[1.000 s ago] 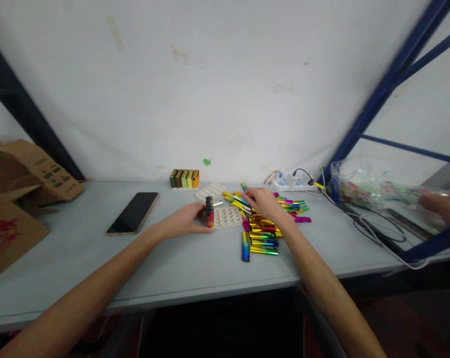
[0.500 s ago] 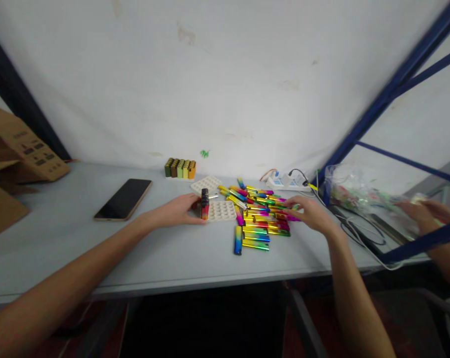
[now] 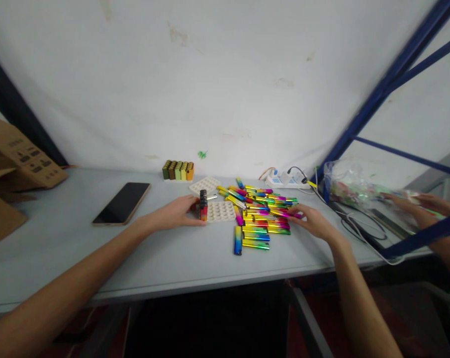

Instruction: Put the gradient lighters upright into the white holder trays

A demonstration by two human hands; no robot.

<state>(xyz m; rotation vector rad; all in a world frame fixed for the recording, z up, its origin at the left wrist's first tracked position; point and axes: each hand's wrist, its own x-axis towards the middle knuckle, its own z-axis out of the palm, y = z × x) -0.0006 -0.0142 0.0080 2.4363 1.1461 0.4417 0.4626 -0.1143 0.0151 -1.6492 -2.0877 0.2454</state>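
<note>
Head view: steady the upright lighters [image 3: 203,211] squarely with your left hand [image 3: 180,212], its fingers clasping them at the left end of the white tray [image 3: 222,212], your right hand [image 3: 311,222] touching loose lighters [image 3: 261,218], grip unclear.

Left arm [image 3: 86,271] outstretched, left hand [image 3: 180,212] curled; right hand [image 3: 313,221] angled inward from bent wrist [image 3: 338,242].

Over on the bench [image 3: 165,268], the left hand [image 3: 182,211] pinches a row of upright lighters [image 3: 203,211] at one end of a white tray [image 3: 222,212] — the right hand [image 3: 312,221] is at the edge of a shiny heap [image 3: 261,218]. A phone [image 3: 122,204] lies nearby.
</note>
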